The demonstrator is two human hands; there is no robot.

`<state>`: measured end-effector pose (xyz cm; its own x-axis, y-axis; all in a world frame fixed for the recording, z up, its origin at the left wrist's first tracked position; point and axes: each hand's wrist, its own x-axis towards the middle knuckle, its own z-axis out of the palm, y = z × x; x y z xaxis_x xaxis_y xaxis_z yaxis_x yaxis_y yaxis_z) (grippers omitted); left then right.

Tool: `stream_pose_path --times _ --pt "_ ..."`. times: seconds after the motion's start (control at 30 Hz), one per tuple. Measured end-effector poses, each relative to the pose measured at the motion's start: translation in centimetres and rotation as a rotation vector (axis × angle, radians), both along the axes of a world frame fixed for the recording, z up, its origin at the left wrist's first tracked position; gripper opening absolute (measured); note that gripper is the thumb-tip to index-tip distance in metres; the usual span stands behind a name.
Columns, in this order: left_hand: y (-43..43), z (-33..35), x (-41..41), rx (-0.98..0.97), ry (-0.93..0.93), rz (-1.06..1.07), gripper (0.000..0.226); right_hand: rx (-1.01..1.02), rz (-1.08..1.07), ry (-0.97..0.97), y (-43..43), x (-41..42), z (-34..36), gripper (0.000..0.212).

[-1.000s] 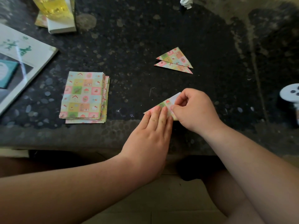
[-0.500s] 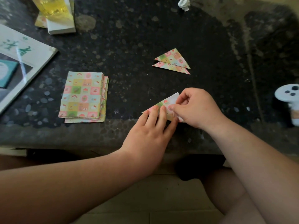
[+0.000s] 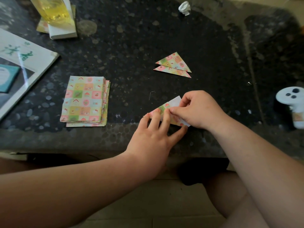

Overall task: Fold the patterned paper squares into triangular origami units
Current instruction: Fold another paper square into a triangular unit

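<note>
Pressing the paper (image 3: pixel 162 108) flat at the near edge of the table (image 3: pixel 131 46) with straight fingers of the left hand (image 3: pixel 151 139), pinching its white flap with the right hand (image 3: pixel 197 111) close alongside.

Bare table (image 3: pixel 131 46) runs between the stack (image 3: pixel 84 100) at left and the two triangles (image 3: pixel 173 65) at centre, and widely from the triangles to the controller (image 3: pixel 291 104) at the right edge. A book (image 3: pixel 24 63) and a bottle (image 3: pixel 51 10) crowd the upper left. A paper ball (image 3: pixel 185 8) sits top centre. The left hand (image 3: pixel 151 137) and right hand (image 3: pixel 197 111), on a paper (image 3: pixel 174 101), block the lower centre.
</note>
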<state>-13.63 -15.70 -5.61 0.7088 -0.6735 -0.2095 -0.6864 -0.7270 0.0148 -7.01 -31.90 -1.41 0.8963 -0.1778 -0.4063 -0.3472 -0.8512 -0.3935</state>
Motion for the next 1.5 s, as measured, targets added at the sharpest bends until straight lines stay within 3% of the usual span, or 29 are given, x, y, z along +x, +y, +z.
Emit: stream_pose_path --times 0.2,0.47,0.97,1.27,1.5 --pt "0.9 -0.1 0.1 -0.039 0.034 0.033 0.124 0.000 -0.020 0.014 0.0 0.2 0.0 0.023" --pt "1.5 0.6 0.4 0.015 0.084 -0.005 0.125 0.012 0.011 0.032 -0.1 0.3 0.3 0.021" --pt "1.5 0.9 -0.1 0.066 0.099 -0.008 0.126 0.350 -0.134 0.240 0.1 -0.3 1.0 0.003" --pt "4.0 2.5 -0.4 0.043 0.177 0.100 0.121 0.311 -0.127 0.261 0.4 -0.5 1.5 0.006" --pt "3.6 1.8 0.0 0.015 0.104 0.111 0.120 0.290 -0.016 0.284 1.8 -0.9 1.5 0.006"
